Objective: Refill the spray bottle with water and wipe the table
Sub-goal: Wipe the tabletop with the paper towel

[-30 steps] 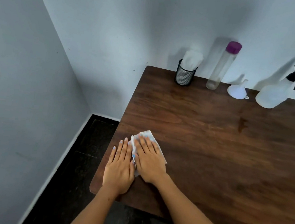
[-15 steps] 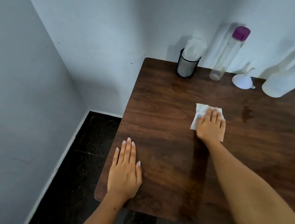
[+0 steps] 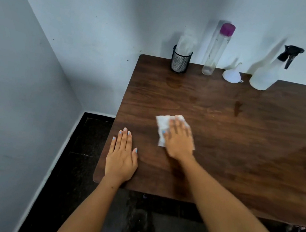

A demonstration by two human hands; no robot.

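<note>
Here your left hand lies flat, fingers straight, on the table near its left front corner; just right of it, your right hand presses one white tissue flat. Along the table's back edge stand one mesh cup holding tissues, one purple-capped bottle, one upturned funnel, and one upright spray bottle, nozzle pointing right.

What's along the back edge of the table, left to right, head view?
mesh cup → tall clear bottle with a purple cap → white funnel → spray bottle.
</note>
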